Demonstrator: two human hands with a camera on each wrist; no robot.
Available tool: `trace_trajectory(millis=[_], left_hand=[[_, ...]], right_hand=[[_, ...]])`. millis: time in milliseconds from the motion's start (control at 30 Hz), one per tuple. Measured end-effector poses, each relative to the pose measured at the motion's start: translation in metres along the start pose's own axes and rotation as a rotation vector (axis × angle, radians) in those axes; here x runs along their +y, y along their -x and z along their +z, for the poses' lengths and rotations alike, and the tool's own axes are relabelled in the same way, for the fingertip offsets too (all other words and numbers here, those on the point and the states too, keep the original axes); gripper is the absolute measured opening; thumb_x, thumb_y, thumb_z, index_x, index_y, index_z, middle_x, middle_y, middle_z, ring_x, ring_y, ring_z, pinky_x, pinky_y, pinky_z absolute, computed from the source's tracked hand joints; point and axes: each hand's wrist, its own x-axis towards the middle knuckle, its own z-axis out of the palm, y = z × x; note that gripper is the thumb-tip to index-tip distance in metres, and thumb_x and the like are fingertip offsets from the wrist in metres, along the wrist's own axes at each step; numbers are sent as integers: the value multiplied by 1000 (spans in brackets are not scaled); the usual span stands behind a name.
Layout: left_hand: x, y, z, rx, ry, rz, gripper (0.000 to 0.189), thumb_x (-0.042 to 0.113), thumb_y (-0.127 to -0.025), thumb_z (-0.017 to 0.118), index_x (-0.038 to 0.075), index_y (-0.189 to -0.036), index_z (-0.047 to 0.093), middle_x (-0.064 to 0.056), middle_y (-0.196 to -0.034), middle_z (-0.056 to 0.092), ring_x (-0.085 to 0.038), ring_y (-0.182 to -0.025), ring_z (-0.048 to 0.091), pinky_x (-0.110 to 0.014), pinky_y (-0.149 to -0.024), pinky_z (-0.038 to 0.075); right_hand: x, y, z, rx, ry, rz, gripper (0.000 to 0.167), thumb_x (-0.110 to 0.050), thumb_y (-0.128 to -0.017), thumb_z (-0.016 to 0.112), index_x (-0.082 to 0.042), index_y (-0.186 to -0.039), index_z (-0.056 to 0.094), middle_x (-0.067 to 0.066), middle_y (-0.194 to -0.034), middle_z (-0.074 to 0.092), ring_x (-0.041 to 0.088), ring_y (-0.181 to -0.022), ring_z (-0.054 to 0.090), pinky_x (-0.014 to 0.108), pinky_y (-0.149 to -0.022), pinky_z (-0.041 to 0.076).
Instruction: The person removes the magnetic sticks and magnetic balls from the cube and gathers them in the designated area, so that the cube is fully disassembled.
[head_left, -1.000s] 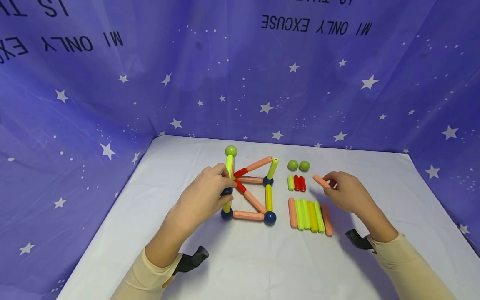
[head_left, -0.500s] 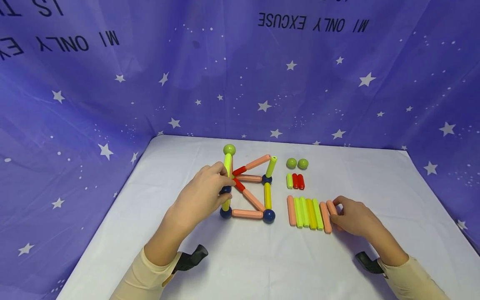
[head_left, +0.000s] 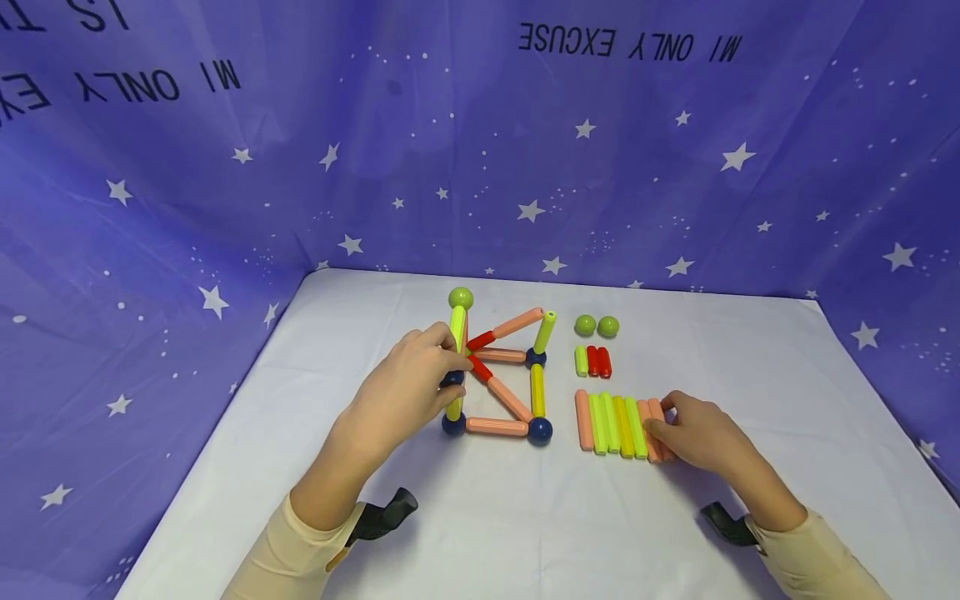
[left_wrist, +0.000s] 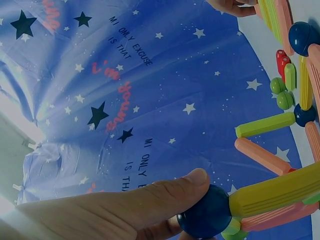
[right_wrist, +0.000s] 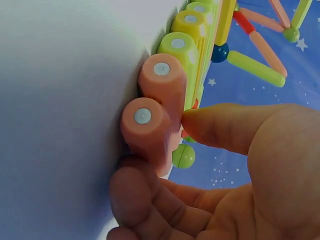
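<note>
With thumb and fingers, my left hand (head_left: 408,375) pinches a dark blue ball (left_wrist: 205,212) on the left side of a structure of magnetic sticks and balls. A lime stick (head_left: 457,325) rises there to a green ball (head_left: 461,298); my fingers partly cover this side. At the right end of a row of loose sticks, my right hand (head_left: 705,429) grips the outermost pink magnetic stick (right_wrist: 150,132). Its thumb lies at the neighbouring pink stick (right_wrist: 167,82), and its fingers curl by the outer one's far side. These two sticks lie side by side on the table.
Two green balls (head_left: 597,326) lie behind a short lime stick (head_left: 581,361) and two short red sticks (head_left: 599,362). A yellow stick (head_left: 537,392) joins navy balls on the structure's right side. A starry purple cloth (head_left: 525,167) hangs behind the white table (head_left: 525,533).
My right hand has brought a pink stick down to the row's right end and pushed it left against the others, narrowing the gap. The left hand has kept its hold on the structure.
</note>
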Motion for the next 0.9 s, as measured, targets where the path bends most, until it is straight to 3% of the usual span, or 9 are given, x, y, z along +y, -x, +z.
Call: trace_trajectory(millis=[267,433,633,800,900], left_hand=[[1,-1,0,-7,-3,0,28,13,-76,85,12,-103,78,-2,-98,55,-19,-81,49,-28,-70,45],[0,0,1,5,0,0,28,12,-75,86,12,-102,78,-1,-97,55,-19,-80,49,-27,-68,44],[-1,0,1,12,-15,19,28,13,-74,86,13,-101,78,-2,-97,55,-20,-79,50,-28,-69,44],[-1,0,2,8,-5,13,28,13,-75,86,12,-102,78,-2,-97,55,-19,-80,50,-27,-69,45],[0,-1,2,11,-5,19,28,13,-75,86,12,-101,78,-2,-97,55,-19,-79,50,-27,-69,45]], right_hand=[[-3,-2,-12,29,66,48,70,-52,-91,57,10,-124,52,22,-101,65,27,-74,57,42,-61,49],[-20,-11,-25,112,77,-23,68,-50,-93,57,9,-125,52,19,-96,67,29,-77,62,46,-64,51],[-66,-27,-37,225,-12,-221,53,-35,-92,63,0,-131,51,13,-96,66,23,-74,61,37,-62,52],[-106,-47,-45,307,-89,-481,43,-30,-94,64,-10,-131,54,9,-113,60,27,-99,58,44,-80,50],[-126,-63,-48,273,-132,-556,41,-33,-96,61,-13,-131,56,9,-120,58,27,-108,55,46,-86,48]])
